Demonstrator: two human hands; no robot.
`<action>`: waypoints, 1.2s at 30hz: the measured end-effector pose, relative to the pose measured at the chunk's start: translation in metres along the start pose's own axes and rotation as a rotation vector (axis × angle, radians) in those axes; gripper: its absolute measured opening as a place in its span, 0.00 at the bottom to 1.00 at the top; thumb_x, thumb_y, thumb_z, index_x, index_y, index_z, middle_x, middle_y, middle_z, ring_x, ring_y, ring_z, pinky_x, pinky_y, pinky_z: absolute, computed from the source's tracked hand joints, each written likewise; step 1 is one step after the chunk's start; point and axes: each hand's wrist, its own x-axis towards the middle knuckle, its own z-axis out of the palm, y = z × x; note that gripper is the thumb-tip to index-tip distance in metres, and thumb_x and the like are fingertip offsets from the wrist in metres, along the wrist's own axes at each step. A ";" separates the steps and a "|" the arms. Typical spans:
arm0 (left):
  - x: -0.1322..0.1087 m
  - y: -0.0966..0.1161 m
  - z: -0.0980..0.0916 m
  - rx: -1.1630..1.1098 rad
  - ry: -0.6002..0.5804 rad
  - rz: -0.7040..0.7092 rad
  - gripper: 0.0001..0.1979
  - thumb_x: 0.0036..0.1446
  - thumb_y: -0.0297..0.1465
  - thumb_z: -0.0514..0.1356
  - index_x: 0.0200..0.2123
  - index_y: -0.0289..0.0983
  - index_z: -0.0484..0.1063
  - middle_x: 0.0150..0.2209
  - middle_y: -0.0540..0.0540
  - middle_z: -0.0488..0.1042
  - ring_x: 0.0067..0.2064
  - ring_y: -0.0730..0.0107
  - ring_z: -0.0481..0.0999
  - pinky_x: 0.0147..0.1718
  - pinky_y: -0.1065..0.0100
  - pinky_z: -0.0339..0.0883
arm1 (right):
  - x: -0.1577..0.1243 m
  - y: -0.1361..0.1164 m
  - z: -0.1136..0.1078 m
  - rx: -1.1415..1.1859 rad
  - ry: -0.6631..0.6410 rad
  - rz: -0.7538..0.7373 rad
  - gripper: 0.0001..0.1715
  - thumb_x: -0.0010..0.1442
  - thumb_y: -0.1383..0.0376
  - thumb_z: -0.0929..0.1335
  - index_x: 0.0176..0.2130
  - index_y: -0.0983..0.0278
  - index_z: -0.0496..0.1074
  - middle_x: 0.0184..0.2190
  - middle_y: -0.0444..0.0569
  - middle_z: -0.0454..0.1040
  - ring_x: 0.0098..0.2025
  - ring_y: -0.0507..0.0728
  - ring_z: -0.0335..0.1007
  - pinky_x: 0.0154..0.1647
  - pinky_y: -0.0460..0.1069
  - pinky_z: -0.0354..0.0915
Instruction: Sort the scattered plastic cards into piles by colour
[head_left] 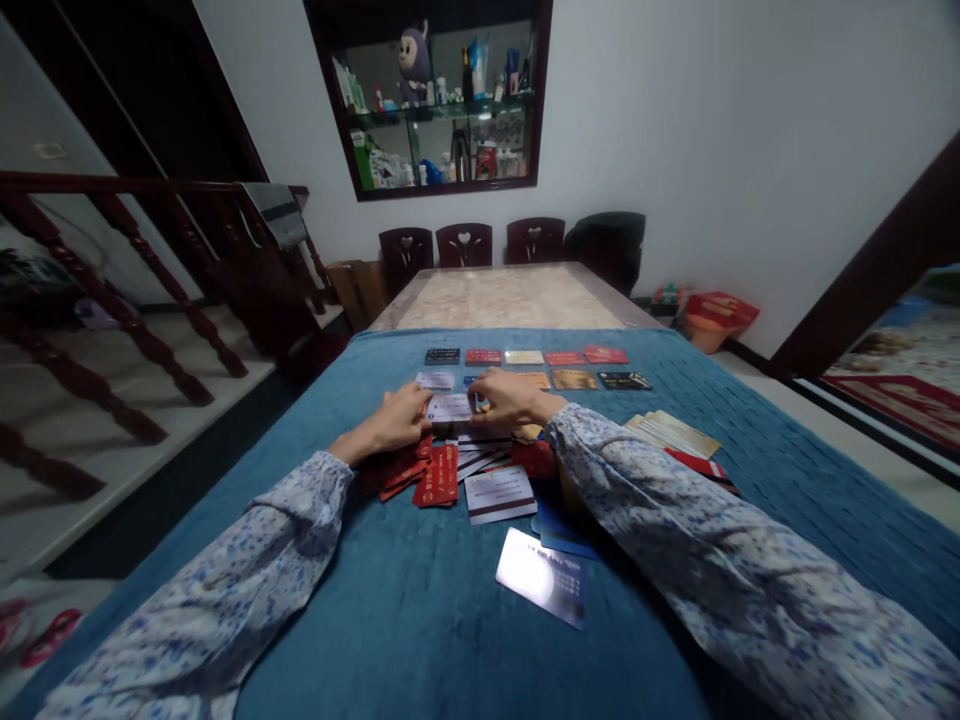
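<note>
The left hand (pixel 401 413) pinches the left edge of a pale card (pixel 450 408), and the right hand (pixel 510 400) has its bent fingers closed in at the card's right side. Gripped by its two ends, the card leaves its printed middle uncovered, and this likely keeps it steady and level. It is at the middle of the scene, above a loose heap. Just below the left hand, red cards (pixel 436 478) overlap in a spread pile; to their right are striped cards (pixel 480 457), fanned so that their dark bands show. Nearer lie a grey card (pixel 500 494), a blue card (pixel 566 533) partly covered, and a glossy card (pixel 541 577) catching the light. Beyond the hands, more cards lie in two rows; the far row, led at the left by a black card (pixel 442 356), is evenly spaced, probably so each face stays visible. Right of the right forearm, gold cards (pixel 675 432) overlap. A blue cloth (pixel 360 620) lies under everything, perhaps to stop slipping, with the bare tabletop (pixel 502 295) at the far end.
</note>
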 end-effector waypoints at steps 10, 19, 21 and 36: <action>0.021 -0.015 -0.023 0.083 -0.145 -0.133 0.22 0.58 0.31 0.60 0.56 0.39 0.73 0.56 0.38 0.72 0.60 0.47 0.71 0.60 0.44 0.66 | 0.042 -0.002 0.000 -0.056 -0.058 0.041 0.23 0.55 0.56 0.77 0.46 0.67 0.82 0.48 0.61 0.80 0.52 0.66 0.74 0.45 0.51 0.67; 0.047 -0.036 -0.023 0.204 -0.185 -0.187 0.23 0.60 0.28 0.59 0.58 0.38 0.72 0.59 0.36 0.71 0.64 0.47 0.70 0.61 0.48 0.66 | 0.074 0.001 0.002 -0.077 -0.106 0.118 0.24 0.59 0.55 0.74 0.50 0.66 0.82 0.52 0.60 0.80 0.56 0.66 0.74 0.52 0.51 0.68; 0.052 -0.040 -0.021 0.210 -0.194 -0.197 0.21 0.60 0.28 0.59 0.57 0.37 0.73 0.59 0.36 0.71 0.64 0.47 0.70 0.61 0.47 0.66 | 0.077 0.001 0.001 -0.085 -0.119 0.150 0.25 0.59 0.54 0.74 0.51 0.65 0.82 0.55 0.61 0.79 0.59 0.68 0.71 0.52 0.53 0.69; 0.087 -0.073 0.005 0.165 -0.170 -0.174 0.18 0.53 0.24 0.63 0.49 0.34 0.77 0.51 0.38 0.76 0.51 0.56 0.78 0.53 0.64 0.72 | 0.106 0.007 0.014 -0.076 -0.179 0.236 0.25 0.58 0.58 0.72 0.52 0.66 0.80 0.52 0.65 0.80 0.62 0.73 0.69 0.58 0.63 0.69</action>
